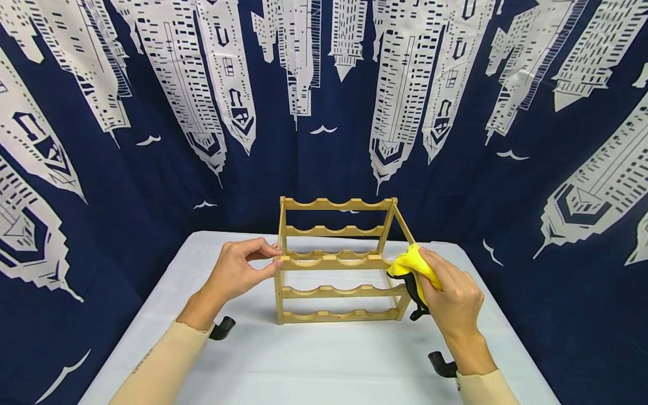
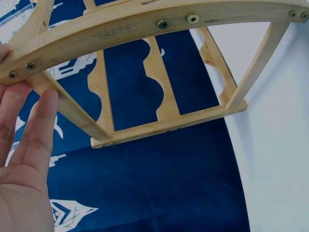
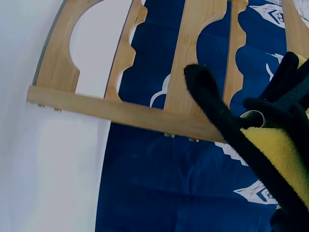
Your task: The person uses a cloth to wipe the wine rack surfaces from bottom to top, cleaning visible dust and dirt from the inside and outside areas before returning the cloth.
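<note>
A light wooden bottle rack (image 1: 329, 262) with scalloped rails stands on the white-covered table. My left hand (image 1: 242, 269) pinches its upper front left corner between thumb and fingers. In the left wrist view, fingers (image 2: 41, 125) of that hand reach past a side bar with screw heads. My right hand (image 1: 452, 292) grips a bunched yellow cloth (image 1: 412, 261) with a black edge, held against the rack's right side near the top front. In the right wrist view the cloth (image 3: 275, 150) hangs in folds and hides part of the rack; the right fingers are mostly hidden behind it.
A white cloth covers the table (image 1: 283, 365). Behind and beside it hangs a dark blue curtain (image 1: 304, 163) printed with white buildings and birds. Black wrist mounts (image 1: 223, 328) stick out beside both forearms.
</note>
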